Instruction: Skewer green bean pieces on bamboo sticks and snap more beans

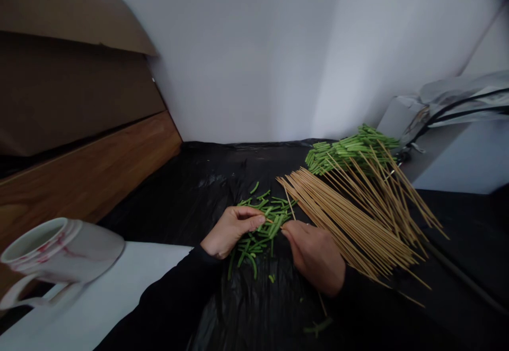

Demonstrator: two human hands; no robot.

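Observation:
My left hand (230, 230) rests on black plastic sheeting (191, 192), fingers pinched on a short green stalk piece at the edge of a small pile of cut green stalk pieces (260, 226). My right hand (316, 255) lies just right of that pile, fingers closed round a thin bamboo skewer (289, 208) whose tip sticks up and away from me. A loose heap of bamboo skewers (358, 213) fans out to the right of my right hand. Behind it lies a bundle of longer green stalks (350, 152).
A white mug with red marks (59, 255) stands at the near left on a white surface (119, 287). A wooden ledge (91, 176) and cardboard (71, 17) rise on the left. A grey box with black cables (441, 123) sits at the right, against the white wall.

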